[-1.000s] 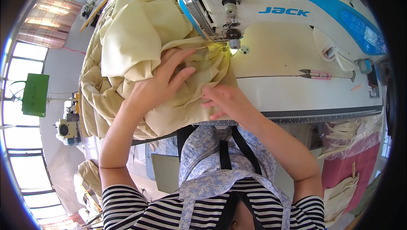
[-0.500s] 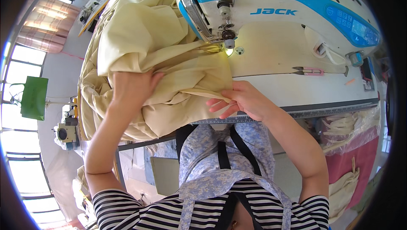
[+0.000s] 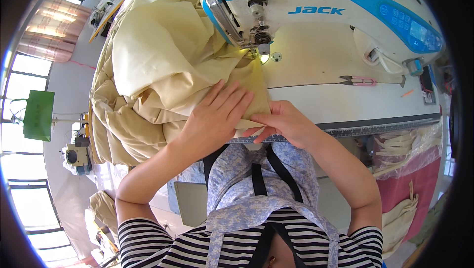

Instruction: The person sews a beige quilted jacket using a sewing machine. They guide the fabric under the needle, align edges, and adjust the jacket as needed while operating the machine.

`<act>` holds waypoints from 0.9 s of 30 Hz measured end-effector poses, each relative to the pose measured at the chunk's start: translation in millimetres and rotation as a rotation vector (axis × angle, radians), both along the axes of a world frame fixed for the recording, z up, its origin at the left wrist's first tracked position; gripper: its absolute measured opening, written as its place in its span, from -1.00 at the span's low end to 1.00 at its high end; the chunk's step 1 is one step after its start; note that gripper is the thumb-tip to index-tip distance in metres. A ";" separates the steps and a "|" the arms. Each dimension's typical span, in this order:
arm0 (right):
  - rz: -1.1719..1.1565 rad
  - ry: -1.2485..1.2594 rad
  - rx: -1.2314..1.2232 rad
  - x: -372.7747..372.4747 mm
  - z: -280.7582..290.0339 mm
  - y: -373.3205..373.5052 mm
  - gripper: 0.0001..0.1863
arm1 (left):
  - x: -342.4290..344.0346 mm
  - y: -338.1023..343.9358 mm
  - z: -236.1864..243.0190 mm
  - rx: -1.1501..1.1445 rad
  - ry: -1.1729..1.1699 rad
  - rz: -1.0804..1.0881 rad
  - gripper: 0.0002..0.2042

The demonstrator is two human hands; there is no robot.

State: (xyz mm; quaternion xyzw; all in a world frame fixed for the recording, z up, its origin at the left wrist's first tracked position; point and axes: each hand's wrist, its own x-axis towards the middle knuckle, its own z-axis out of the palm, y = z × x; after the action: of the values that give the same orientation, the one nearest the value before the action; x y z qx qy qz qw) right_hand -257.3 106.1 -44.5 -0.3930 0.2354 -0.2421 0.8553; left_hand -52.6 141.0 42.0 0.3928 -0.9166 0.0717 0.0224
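- Your left hand (image 3: 217, 115) lies flat, fingers spread, on the cream fabric (image 3: 163, 65).
- Your right hand (image 3: 281, 122) pinches the fabric's near edge at the table (image 3: 345, 105) front.
- Fabric is piled left of the sewing machine (image 3: 316, 11), one corner under the needle (image 3: 261, 53).
- Looks soft, light, bulky and floppy; hold it by the folded edge.

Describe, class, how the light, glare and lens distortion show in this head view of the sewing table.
Head view: daylight from the windows at the left is blown out to white; a small lamp glows at the needle of the sewing machine; the fisheye bends the table edge and blackens the corners; the left hand, right hand and cream fabric look sharp.
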 end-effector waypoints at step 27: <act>-0.319 0.650 -1.773 -24.3 -29.4 22.4 -0.67 | -3.1 -26.3 -63.7 0.201 0.423 0.069 -0.40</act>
State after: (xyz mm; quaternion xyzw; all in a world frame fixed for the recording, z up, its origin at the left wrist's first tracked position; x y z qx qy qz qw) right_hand -281.6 128.6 -73.9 -0.9089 0.2429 -0.3250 0.0965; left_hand -55.8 114.8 -21.7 0.4303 -0.8801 -0.1031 0.1723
